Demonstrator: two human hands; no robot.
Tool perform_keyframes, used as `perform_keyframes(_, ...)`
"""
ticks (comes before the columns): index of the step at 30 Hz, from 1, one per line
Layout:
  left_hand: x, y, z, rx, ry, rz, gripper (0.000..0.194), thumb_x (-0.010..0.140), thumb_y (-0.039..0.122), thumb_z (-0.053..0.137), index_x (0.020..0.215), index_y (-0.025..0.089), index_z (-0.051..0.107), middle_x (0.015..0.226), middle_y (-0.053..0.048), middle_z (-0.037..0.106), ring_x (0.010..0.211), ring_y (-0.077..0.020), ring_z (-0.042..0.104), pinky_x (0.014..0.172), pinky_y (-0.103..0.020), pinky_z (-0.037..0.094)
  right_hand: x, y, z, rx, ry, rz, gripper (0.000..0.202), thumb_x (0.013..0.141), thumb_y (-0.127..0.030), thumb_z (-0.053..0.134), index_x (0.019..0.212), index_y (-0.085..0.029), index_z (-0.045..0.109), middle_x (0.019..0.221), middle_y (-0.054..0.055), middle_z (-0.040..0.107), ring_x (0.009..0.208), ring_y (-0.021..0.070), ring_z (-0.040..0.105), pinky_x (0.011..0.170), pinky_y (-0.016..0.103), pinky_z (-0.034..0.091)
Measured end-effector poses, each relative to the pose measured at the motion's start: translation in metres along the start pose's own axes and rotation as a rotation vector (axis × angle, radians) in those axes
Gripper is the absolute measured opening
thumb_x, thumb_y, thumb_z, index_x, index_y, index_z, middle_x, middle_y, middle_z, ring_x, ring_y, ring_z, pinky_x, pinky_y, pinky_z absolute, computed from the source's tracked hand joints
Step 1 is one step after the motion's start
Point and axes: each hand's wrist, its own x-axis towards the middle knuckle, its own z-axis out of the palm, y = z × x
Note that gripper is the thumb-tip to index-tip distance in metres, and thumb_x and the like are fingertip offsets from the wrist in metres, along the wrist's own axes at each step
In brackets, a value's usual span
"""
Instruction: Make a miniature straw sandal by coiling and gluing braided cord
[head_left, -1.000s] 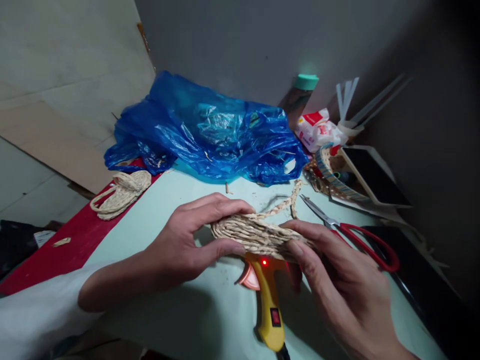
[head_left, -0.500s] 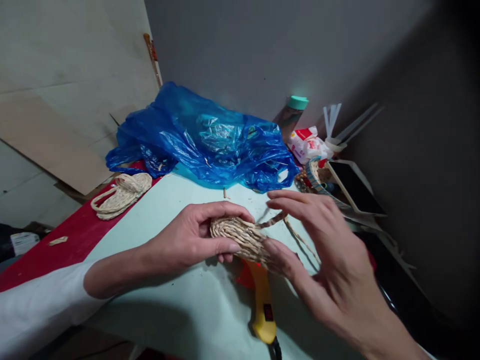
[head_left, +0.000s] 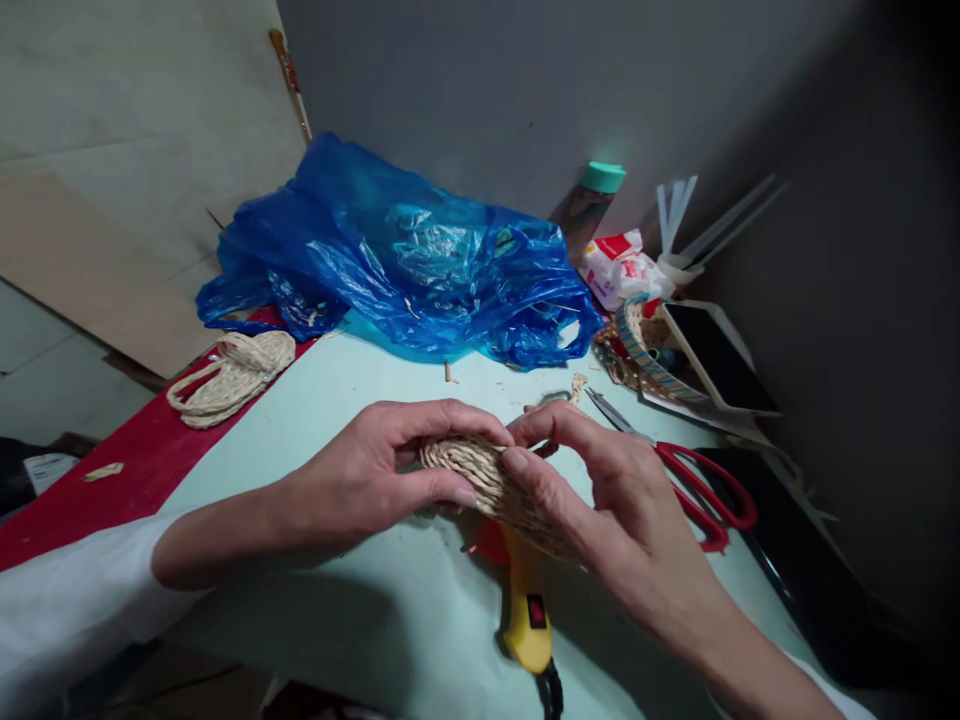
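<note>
An oval coil of twisted straw cord [head_left: 487, 482] is held above the pale table. My left hand [head_left: 375, 465] grips its left end, thumb on the near face and fingers over the top edge. At the coil's upper right edge, my right hand [head_left: 600, 480] pinches with thumb and index finger, covering much of the right end. A short bit of cord shows behind the right fingers. Below the coil lies a yellow glue gun [head_left: 527, 610] with a red switch, its front partly hidden.
Red-handled scissors [head_left: 701, 490] lie beside my right hand. Behind are a blue plastic bag [head_left: 420, 270], a green-capped bottle [head_left: 592, 205] and a framed dark panel [head_left: 720, 355]. Another straw piece [head_left: 232, 380] rests on red cloth [head_left: 142, 450].
My right hand has moved left and closed its thumb and index finger at the coil's edge. The scissors now show beside it. The view has shifted slightly.
</note>
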Motion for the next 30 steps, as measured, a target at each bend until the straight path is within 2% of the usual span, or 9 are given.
perform_keyframes(3,0.000,-0.004,0.001,0.055,0.006,0.015,0.041,0.073,-0.003,0.070,0.104,0.024,0.074,0.099,0.001,0.075,0.091,-0.0142,0.071,0.080,-0.019,0.058,-0.001,0.004,0.003,0.012,-0.014,0.017,0.020,0.099,-0.026,0.053,0.082,-0.019,0.059,0.077,-0.001,0.060,0.072,0.0132,0.057,0.066,0.027,0.041)
perform_keyframes(7,-0.001,-0.007,0.004,0.074,0.060,0.011,0.054,0.073,0.001,0.073,0.120,0.027,0.067,0.116,-0.002,0.071,0.092,-0.0151,0.070,0.081,-0.022,0.058,-0.001,0.009,0.004,-0.024,-0.050,-0.030,0.020,0.099,-0.019,0.052,0.080,-0.019,0.060,0.077,-0.001,0.063,0.076,0.0161,0.058,0.072,0.030,0.042)
perform_keyframes(10,-0.001,-0.006,0.004,0.010,0.091,-0.058,0.057,0.074,0.001,0.070,0.124,0.026,0.061,0.097,0.000,0.071,0.075,-0.0130,0.069,0.068,-0.021,0.058,-0.001,0.011,0.005,-0.126,0.020,-0.171,0.018,0.098,-0.012,0.049,0.088,-0.020,0.061,0.083,0.001,0.066,0.082,0.0180,0.059,0.084,0.036,0.042)
perform_keyframes(13,-0.001,-0.006,0.004,0.023,0.111,-0.087,0.055,0.074,0.001,0.069,0.122,0.026,0.059,0.081,0.003,0.067,0.069,-0.0126,0.066,0.064,-0.020,0.056,-0.003,0.014,0.007,-0.274,0.083,-0.331,0.016,0.092,-0.007,0.048,0.092,-0.019,0.058,0.093,0.004,0.070,0.090,0.0212,0.060,0.097,0.045,0.038)
perform_keyframes(17,-0.003,-0.008,0.006,0.096,0.156,-0.073,0.051,0.073,0.003,0.071,0.118,0.024,0.062,0.085,0.002,0.068,0.070,-0.0122,0.066,0.066,-0.020,0.055,-0.004,0.018,0.010,-0.350,0.081,-0.454,0.015,0.088,-0.010,0.056,0.101,-0.016,0.056,0.099,0.007,0.072,0.096,0.0235,0.062,0.101,0.050,0.036)
perform_keyframes(22,-0.003,-0.008,0.008,0.172,0.176,-0.047,0.046,0.074,0.005,0.071,0.116,0.022,0.063,0.083,0.002,0.070,0.069,-0.0122,0.067,0.067,-0.020,0.056,-0.003,0.022,0.010,-0.346,0.072,-0.500,0.018,0.090,-0.009,0.056,0.106,-0.015,0.057,0.102,0.010,0.073,0.100,0.0243,0.064,0.103,0.053,0.038)
perform_keyframes(25,0.000,-0.008,0.002,0.328,0.247,0.103,0.039,0.078,0.005,0.068,0.113,0.020,0.064,0.096,-0.001,0.074,0.078,-0.0133,0.071,0.074,-0.021,0.058,-0.004,0.020,0.004,-0.372,0.110,-0.504,0.034,0.093,-0.006,0.050,0.126,-0.013,0.054,0.120,0.012,0.069,0.118,0.0254,0.058,0.108,0.052,0.036)
perform_keyframes(27,0.002,-0.010,-0.003,0.436,0.330,0.262,0.035,0.080,0.003,0.064,0.111,0.019,0.063,0.100,-0.003,0.075,0.083,-0.0143,0.073,0.078,-0.023,0.058,-0.006,0.019,-0.002,-0.388,0.232,-0.468,0.045,0.095,-0.008,0.050,0.140,-0.012,0.048,0.131,0.013,0.063,0.125,0.0259,0.054,0.107,0.048,0.040)
perform_keyframes(30,0.002,-0.016,-0.008,0.524,0.431,0.521,0.026,0.083,0.003,0.062,0.104,0.018,0.062,0.090,-0.004,0.074,0.081,-0.0160,0.073,0.075,-0.026,0.060,-0.009,0.020,-0.009,-0.303,0.431,-0.286,0.037,0.098,-0.017,0.050,0.134,-0.018,0.058,0.128,0.010,0.064,0.116,0.0239,0.059,0.098,0.038,0.047)
